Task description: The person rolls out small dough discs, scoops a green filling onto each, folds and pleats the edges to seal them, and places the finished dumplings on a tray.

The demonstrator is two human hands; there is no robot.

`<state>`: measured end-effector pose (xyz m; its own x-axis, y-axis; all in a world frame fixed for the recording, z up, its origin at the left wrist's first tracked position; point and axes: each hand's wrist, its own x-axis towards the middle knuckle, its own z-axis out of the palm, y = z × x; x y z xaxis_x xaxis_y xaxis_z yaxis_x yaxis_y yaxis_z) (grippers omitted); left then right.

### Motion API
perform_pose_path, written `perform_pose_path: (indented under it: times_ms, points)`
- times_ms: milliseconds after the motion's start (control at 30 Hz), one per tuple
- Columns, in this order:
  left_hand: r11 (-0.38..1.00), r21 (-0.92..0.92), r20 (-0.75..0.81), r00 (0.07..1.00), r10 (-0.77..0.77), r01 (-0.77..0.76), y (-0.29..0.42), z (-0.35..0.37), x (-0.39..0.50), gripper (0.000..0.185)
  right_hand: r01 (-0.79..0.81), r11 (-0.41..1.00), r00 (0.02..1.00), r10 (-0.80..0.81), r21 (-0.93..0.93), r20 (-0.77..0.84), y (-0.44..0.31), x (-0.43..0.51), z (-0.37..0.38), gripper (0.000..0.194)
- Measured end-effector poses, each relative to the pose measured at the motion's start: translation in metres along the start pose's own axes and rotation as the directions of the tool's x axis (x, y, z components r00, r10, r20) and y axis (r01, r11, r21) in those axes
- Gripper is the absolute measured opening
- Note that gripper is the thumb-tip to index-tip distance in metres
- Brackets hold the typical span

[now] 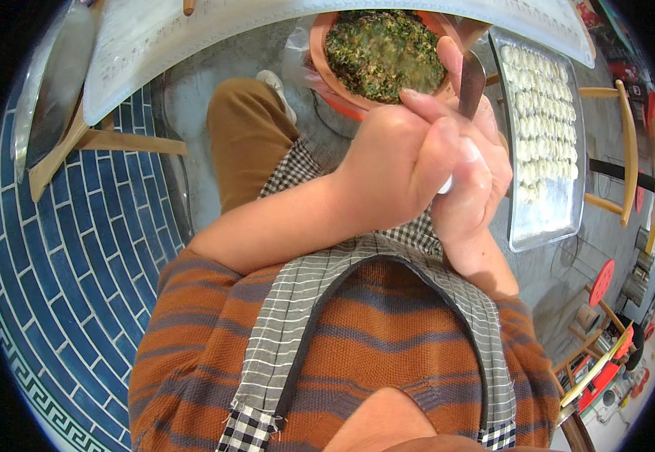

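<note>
My left hand [398, 161] and my right hand [474, 181] are pressed together in front of my chest, fingers overlapping. A metal spatula [472, 85] with a rounded blade sticks up out of my right hand, pointing away from me. A small white piece [446, 185] shows below the hands, perhaps the end of its handle. Whatever lies between my palms is hidden. Just beyond my fingers stands an orange plastic basin [319, 42] of chopped green filling [384, 56]. To its right is a metal tray [542, 229] holding rows of pale dumplings [539, 113].
A white table mat [135, 73] with printed markings curves along the far edge. A metal tray or pan [59, 85] is at the far left, above a wooden leg [129, 141]. Wooden chairs [627, 152] and a red stool [602, 282] are on the right. Blue tiles [62, 237] lie left.
</note>
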<state>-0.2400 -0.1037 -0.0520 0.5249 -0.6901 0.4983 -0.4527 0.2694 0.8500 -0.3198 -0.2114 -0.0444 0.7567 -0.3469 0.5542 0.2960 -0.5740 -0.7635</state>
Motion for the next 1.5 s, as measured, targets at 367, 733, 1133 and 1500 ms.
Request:
perform_pose_path:
  times_ms: [367,733,1133,1500]
  points:
    - [0.579,-0.196,0.62,0.558,-0.552,0.791,-0.02,-0.029,0.022,0.037,-0.596,0.669,0.803,0.48,0.445,0.354,0.024,-0.011,-0.006,0.075]
    - [0.923,0.242,0.204,0.914,-0.35,0.3,-0.021,-0.01,0.0,0.036,-0.383,0.894,0.922,0.356,0.233,0.151,0.026,-0.015,-0.024,0.008]
    - [0.558,-0.492,0.281,0.729,-0.624,0.668,-0.042,0.004,-0.018,0.035,-0.484,0.865,0.866,0.495,0.128,-0.07,0.043,-0.022,-0.013,0.009]
    - [0.606,-0.343,0.267,0.693,-0.669,0.717,-0.045,0.011,-0.015,0.034,-0.338,0.936,0.935,0.346,0.097,-0.085,0.063,-0.023,-0.017,0.009]
